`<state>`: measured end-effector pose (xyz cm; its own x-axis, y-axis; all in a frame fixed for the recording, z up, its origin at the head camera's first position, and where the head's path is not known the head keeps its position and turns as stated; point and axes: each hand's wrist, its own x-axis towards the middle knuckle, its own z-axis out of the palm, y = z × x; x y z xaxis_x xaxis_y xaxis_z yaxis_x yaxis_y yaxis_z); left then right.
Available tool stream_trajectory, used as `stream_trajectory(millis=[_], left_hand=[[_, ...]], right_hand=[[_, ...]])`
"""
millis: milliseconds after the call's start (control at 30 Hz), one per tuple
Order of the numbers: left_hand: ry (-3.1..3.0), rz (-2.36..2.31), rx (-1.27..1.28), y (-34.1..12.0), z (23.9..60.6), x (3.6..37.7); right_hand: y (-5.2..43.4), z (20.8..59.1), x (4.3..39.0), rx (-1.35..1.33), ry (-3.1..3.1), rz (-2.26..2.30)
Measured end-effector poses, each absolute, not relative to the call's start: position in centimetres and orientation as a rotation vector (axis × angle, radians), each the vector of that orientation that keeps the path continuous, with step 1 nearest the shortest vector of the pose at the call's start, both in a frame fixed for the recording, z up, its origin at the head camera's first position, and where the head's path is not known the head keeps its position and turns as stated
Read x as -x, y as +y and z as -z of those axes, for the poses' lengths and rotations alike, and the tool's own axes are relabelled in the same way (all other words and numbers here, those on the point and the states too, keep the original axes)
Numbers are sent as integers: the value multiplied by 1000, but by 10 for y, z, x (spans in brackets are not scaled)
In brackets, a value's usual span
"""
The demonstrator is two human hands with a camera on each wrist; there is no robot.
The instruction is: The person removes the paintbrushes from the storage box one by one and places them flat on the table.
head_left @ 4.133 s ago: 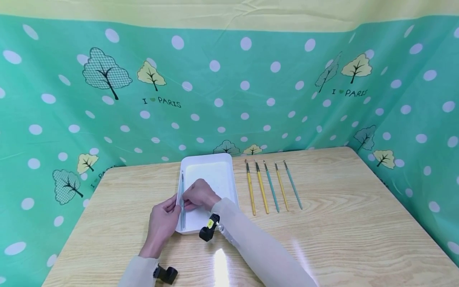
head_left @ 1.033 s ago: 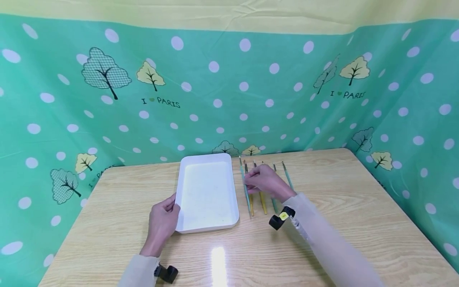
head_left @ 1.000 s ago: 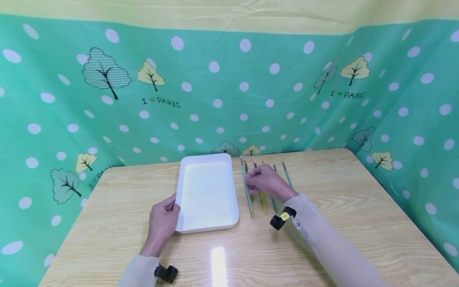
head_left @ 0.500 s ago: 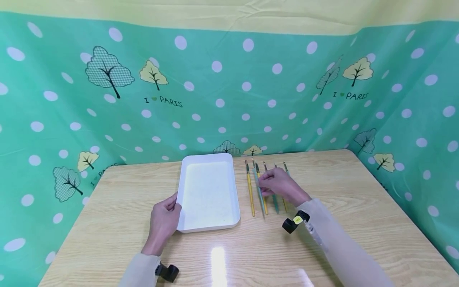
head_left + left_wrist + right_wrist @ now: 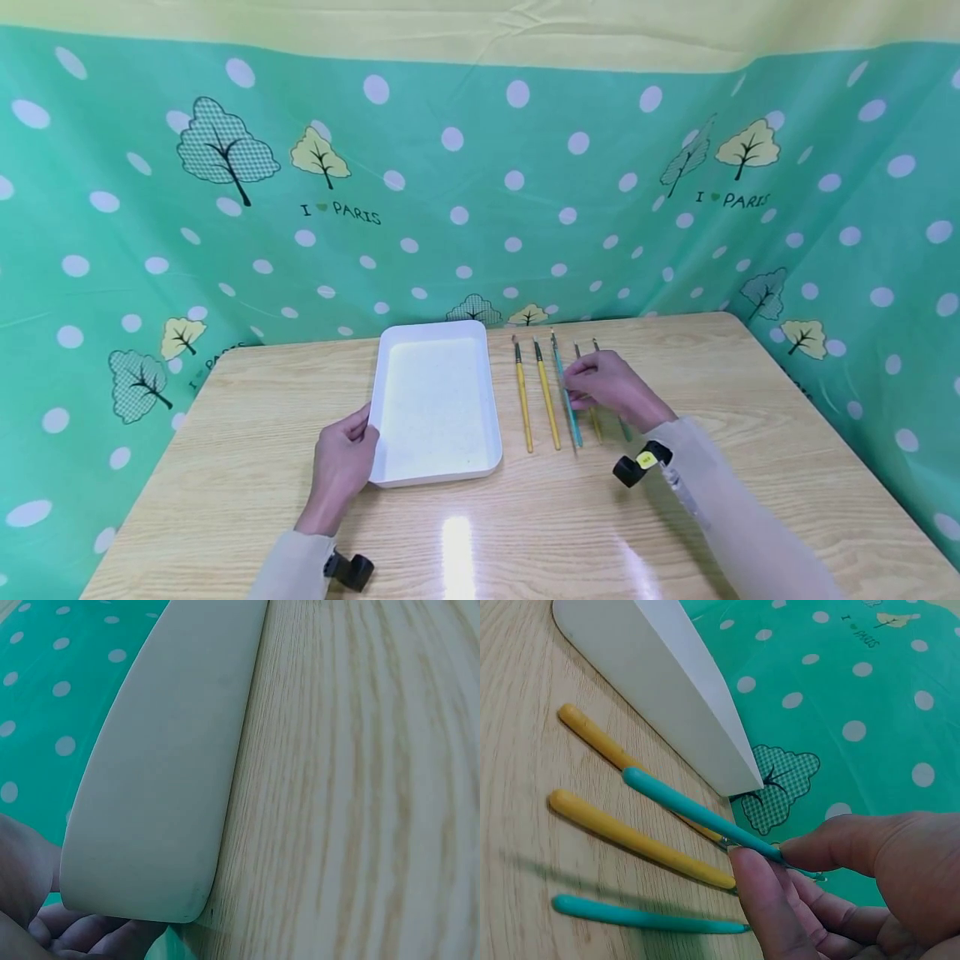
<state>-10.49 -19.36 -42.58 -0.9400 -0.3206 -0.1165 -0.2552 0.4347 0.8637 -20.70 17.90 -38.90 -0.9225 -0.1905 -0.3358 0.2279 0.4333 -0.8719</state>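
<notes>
Right hand [image 5: 609, 386] pinches teal brush [image 5: 697, 816] above brush row; left hand [image 5: 343, 463] fingers grasp tray [image 5: 390, 479] edge; bare counter [image 5: 750, 417] rightward.
</notes>
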Motion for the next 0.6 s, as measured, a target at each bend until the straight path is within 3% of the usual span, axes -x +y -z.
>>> stream_trajectory(millis=[600], left_hand=[[-2604, 1556, -511, -193, 425, 105]], right_hand=[[218, 390, 210, -33, 2339, 1460]])
